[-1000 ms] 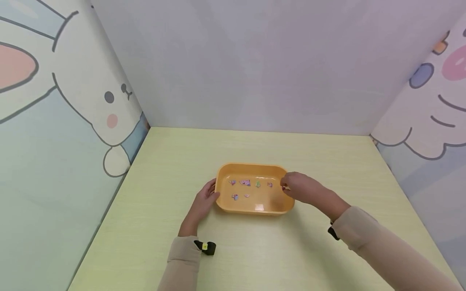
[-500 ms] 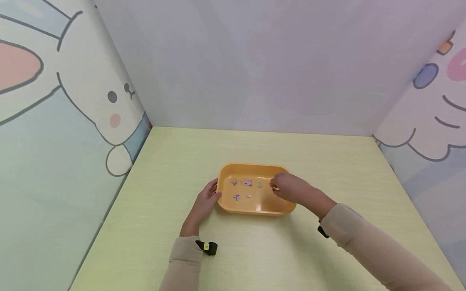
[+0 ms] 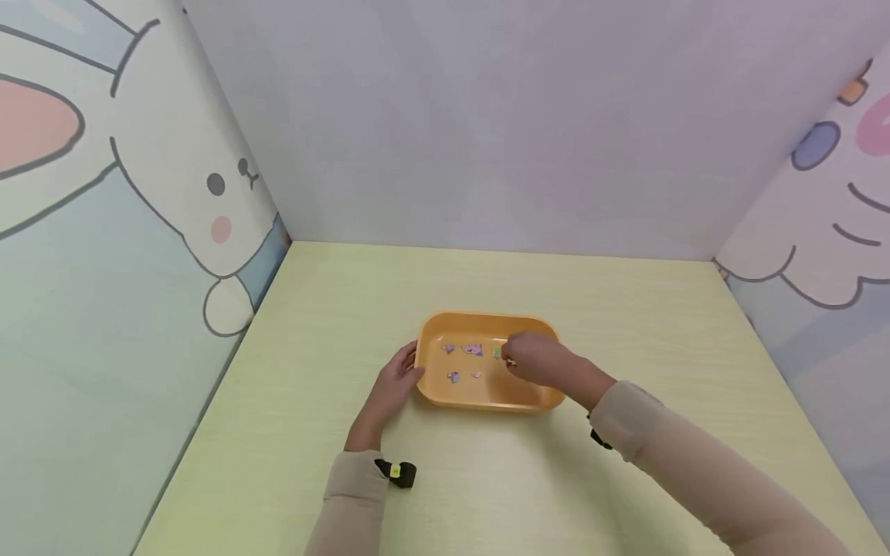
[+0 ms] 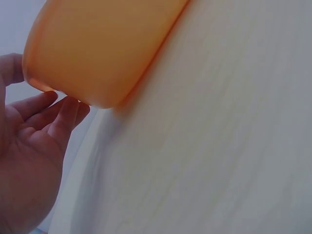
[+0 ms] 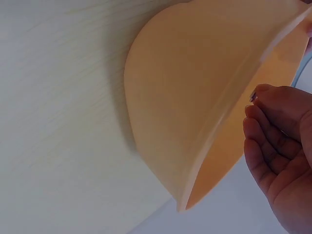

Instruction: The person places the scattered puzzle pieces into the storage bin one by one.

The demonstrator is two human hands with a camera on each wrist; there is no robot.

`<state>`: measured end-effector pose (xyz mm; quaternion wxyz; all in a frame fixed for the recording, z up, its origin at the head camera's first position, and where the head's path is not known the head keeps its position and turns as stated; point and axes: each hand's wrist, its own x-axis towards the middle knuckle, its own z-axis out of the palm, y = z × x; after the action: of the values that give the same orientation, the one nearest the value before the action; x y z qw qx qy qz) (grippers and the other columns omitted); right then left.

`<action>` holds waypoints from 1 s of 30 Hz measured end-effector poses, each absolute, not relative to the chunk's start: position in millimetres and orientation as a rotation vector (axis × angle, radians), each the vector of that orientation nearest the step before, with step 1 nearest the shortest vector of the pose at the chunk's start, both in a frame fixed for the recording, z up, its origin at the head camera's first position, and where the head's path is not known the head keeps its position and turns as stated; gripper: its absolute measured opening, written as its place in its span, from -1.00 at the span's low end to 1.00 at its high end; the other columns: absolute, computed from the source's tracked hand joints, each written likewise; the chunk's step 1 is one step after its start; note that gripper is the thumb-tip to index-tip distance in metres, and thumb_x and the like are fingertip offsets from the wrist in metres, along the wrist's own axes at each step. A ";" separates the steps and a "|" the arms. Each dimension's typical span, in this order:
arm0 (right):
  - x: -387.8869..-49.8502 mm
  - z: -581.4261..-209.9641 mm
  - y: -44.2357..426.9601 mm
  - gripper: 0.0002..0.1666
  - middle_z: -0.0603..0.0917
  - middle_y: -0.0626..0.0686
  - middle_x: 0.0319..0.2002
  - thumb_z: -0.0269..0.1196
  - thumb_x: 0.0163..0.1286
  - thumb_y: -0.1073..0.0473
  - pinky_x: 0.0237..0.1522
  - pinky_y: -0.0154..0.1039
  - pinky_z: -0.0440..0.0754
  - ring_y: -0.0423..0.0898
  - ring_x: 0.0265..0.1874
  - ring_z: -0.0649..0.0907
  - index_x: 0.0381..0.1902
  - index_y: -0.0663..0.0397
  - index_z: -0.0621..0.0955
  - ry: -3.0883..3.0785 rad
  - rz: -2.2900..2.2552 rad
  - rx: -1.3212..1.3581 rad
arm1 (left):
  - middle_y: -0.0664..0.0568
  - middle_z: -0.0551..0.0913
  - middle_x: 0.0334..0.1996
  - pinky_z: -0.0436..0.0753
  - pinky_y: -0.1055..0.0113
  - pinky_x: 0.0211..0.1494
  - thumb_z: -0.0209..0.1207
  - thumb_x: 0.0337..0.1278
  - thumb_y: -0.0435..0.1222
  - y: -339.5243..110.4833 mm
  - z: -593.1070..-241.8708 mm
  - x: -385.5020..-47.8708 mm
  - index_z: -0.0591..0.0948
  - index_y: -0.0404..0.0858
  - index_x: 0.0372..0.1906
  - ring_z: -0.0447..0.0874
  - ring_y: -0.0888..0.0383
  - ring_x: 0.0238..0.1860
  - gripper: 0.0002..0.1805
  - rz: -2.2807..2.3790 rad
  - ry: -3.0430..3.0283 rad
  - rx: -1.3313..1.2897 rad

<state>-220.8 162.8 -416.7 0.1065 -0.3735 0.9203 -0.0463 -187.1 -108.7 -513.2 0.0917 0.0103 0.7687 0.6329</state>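
A shallow orange plastic tray (image 3: 459, 402) sits on the table, holding several tiny flat colourful pieces. Among them are a pink and purple piece (image 3: 473, 350) and a green piece (image 3: 497, 352) in the far row. Nearer lie a blue-pink piece (image 3: 453, 377) and a small pink piece (image 3: 476, 374). My left hand (image 3: 387, 390) grips the tray's left end, thumb at the rim and fingers against the outer wall. Over the tray's right half, my right hand (image 3: 541, 361) pinches a tiny piece (image 5: 253, 97) between thumb and forefinger, beside the green piece; its kind is too small to tell.
The pale yellow-green table (image 3: 348, 301) extends on all sides of the tray. A plain pale wall (image 3: 487, 131) stands behind it. Side walls with a cartoon rabbit (image 3: 215, 208) and other drawings flank the table. Each wrist wears a black strap (image 3: 399, 472).
My right hand has moved left over the tray, from its right edge toward the green piece. A piece seen earlier right of the green one is now out of sight. The left hand keeps its grip.
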 end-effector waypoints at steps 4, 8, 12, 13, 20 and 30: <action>-223.5 -422.0 159.0 -0.94 0.56 0.00 -0.45 0.29 0.28 0.34 -0.40 -0.29 0.60 -0.12 -0.45 0.56 -0.40 0.22 0.65 2.702 -0.140 -1.116 | -0.11 0.31 0.40 0.38 0.13 0.33 0.06 0.39 -0.32 -108.7 -512.6 -186.8 0.25 -0.23 0.46 0.28 -0.03 0.37 -0.41 1.877 2.286 0.020; -226.0 -428.9 157.0 -0.86 0.47 -0.04 -0.54 0.28 0.24 0.39 -0.50 -0.31 0.48 -0.16 -0.54 0.43 -0.51 0.16 0.59 2.708 -0.154 -1.171 | -0.11 0.32 0.39 0.38 0.12 0.33 0.06 0.38 -0.32 -108.7 -511.3 -186.4 0.25 -0.24 0.46 0.29 -0.04 0.37 -0.41 1.874 2.291 0.013; -227.1 -433.9 154.5 -0.90 0.51 -0.02 -0.53 0.28 0.20 0.40 -0.46 -0.29 0.55 -0.13 -0.53 0.48 -0.50 0.19 0.61 2.717 -0.143 -1.162 | -0.11 0.32 0.39 0.39 0.11 0.32 0.06 0.39 -0.30 -108.5 -509.4 -185.4 0.26 -0.24 0.46 0.30 -0.04 0.36 -0.41 1.869 2.292 0.010; -227.1 -434.5 153.6 -0.92 0.53 -0.01 -0.51 0.28 0.20 0.39 -0.43 -0.27 0.58 -0.12 -0.52 0.50 -0.48 0.19 0.62 2.713 -0.138 -1.145 | -0.10 0.32 0.39 0.40 0.12 0.32 0.06 0.39 -0.30 -108.4 -509.1 -185.2 0.26 -0.23 0.46 0.30 -0.04 0.36 -0.42 1.869 2.290 0.009; -227.0 -438.2 148.5 -0.96 0.55 0.01 -0.46 0.29 0.27 0.34 -0.36 -0.22 0.62 -0.09 -0.49 0.52 -0.39 0.19 0.65 2.685 -0.096 -1.042 | -0.08 0.31 0.40 0.39 0.14 0.32 0.06 0.39 -0.29 -106.8 -507.5 -184.4 0.25 -0.22 0.46 0.29 -0.01 0.37 -0.41 1.869 2.287 0.006; -230.3 -453.8 148.2 -0.89 0.45 -0.04 -0.52 0.28 0.28 0.34 -0.47 -0.29 0.46 -0.12 -0.54 0.40 -0.46 0.13 0.60 2.691 -0.089 -1.026 | -0.09 0.31 0.40 0.39 0.13 0.32 0.06 0.39 -0.27 -106.7 -510.8 -185.1 0.26 -0.22 0.46 0.29 -0.02 0.37 -0.41 1.863 2.300 0.006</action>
<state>-230.3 148.2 -453.8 0.1297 -0.3531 0.9261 -0.0305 -185.1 -106.7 -510.8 0.0908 0.0019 0.7739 0.6268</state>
